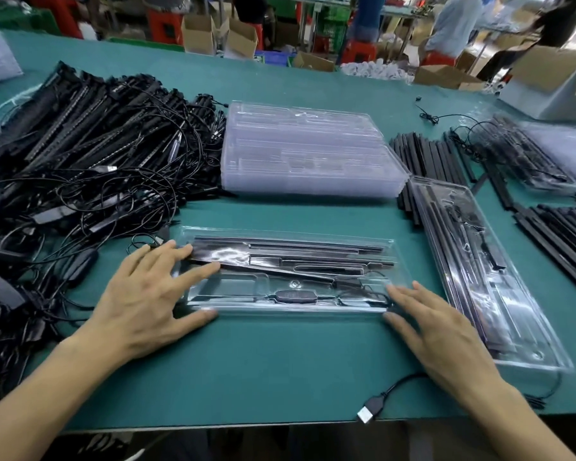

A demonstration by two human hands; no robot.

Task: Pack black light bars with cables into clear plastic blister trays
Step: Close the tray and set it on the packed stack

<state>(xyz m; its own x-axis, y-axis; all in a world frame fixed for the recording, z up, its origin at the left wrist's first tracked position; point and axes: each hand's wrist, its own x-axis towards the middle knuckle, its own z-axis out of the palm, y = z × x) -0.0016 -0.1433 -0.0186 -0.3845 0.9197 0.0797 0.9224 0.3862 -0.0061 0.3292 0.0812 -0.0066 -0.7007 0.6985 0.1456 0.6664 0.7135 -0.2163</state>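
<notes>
A clear blister tray (300, 314) lies flat in front of me on the green table. Inside it are black light bars (280, 252) and a cable with an oval black controller (291, 295) along the near channel. My left hand (147, 294) rests spread on the tray's left end, fingertips over the bars and thumb at the near rim. My right hand (436, 331) lies flat at the tray's right end, fingers apart and touching its corner. Neither hand grips anything.
A heap of black light bars with tangled cables (90, 168) fills the left. A stack of empty clear trays (310, 151) sits behind. Filled trays (486, 271) lie stacked at the right, loose black bars (562, 237) beyond. A USB plug (368, 412) lies near the table's front edge.
</notes>
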